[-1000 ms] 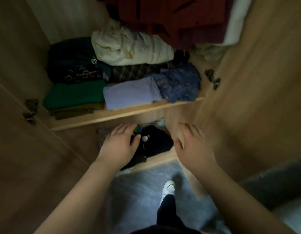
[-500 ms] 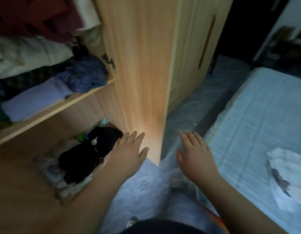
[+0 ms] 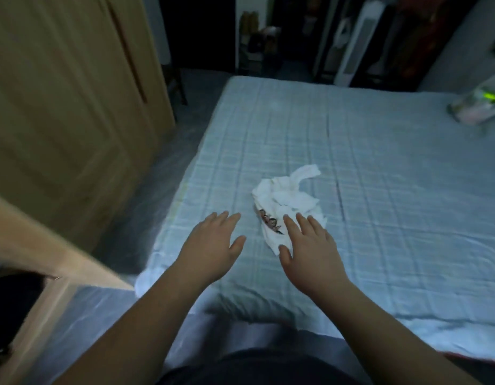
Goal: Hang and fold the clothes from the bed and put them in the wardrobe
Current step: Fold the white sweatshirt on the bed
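One crumpled white garment (image 3: 288, 200) (dark print showing), on pale checked bed (image 3: 379, 190)

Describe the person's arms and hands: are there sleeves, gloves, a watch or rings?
The left forearm and the right forearm are bare; no sleeve shows. The left hand and the right hand wear no gloves, and no watch, bracelet or ring is visible.

left hand (image 3: 210, 250): fingers straight, palm down | right hand (image 3: 310, 250): same
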